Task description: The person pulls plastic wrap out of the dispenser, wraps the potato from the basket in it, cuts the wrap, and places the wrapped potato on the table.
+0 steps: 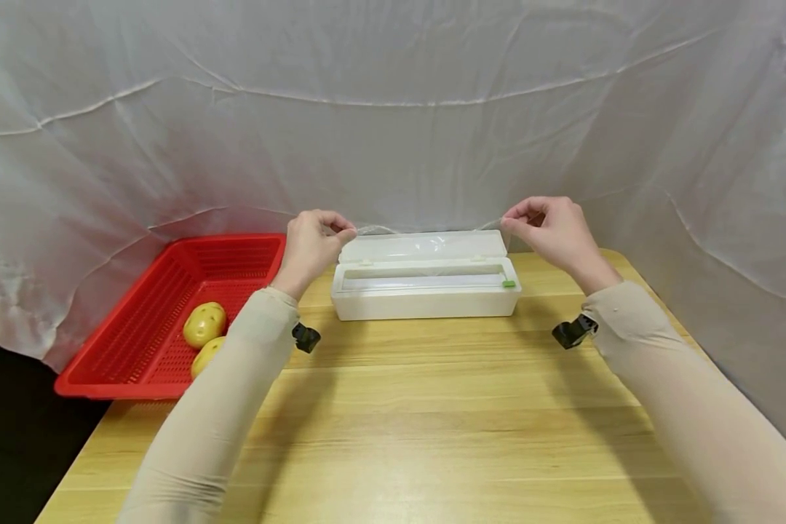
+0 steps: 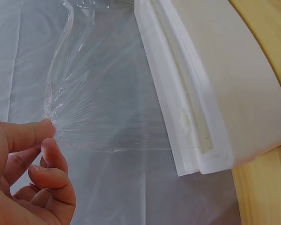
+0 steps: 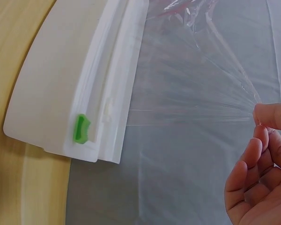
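Note:
A clear sheet of cling film (image 2: 98, 93) stretches from a white cling film dispenser box (image 1: 426, 306), whose lid (image 1: 426, 246) is raised at the back. My left hand (image 1: 314, 244) pinches one corner of the film between thumb and fingertips. The opposite corner is pinched by my right hand (image 1: 553, 229), level with the left and beyond the box's right end. In both wrist views the film gathers into creases at the fingertips and spans back to the box. A green slide cutter (image 3: 82, 129) sits at the right end of the box.
To the left stands a red plastic basket (image 1: 114, 356) with yellow potatoes (image 1: 204, 325) inside, partly behind my left forearm. The wooden table (image 1: 445, 422) reaches forward to a grey-white curtain (image 1: 393, 131) behind the box. Black cameras are strapped at both wrists.

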Demonstrator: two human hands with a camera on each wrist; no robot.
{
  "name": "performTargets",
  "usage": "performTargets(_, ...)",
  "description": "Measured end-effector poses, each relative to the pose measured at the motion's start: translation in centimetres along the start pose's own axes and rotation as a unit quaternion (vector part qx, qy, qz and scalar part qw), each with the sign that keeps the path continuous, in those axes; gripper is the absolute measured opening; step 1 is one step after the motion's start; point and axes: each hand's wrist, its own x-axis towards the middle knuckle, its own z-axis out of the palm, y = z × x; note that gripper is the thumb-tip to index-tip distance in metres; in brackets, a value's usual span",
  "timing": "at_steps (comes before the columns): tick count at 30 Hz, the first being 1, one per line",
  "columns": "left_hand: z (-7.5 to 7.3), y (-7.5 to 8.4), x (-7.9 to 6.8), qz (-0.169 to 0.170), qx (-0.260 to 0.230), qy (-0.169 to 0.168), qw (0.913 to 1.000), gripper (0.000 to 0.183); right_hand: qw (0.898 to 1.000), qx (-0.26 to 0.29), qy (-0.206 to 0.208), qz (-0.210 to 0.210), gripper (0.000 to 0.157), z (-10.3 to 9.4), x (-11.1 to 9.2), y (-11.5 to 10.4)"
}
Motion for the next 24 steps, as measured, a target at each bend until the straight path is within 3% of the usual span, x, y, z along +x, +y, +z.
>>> performTargets(24, -1.6, 0.9, 0.9, -0.01, -0.019, 0.016, 0.9996, 0.01, 1.0, 0.003, 0.02, -0.013, 0.03, -2.1, 0.7, -1.0)
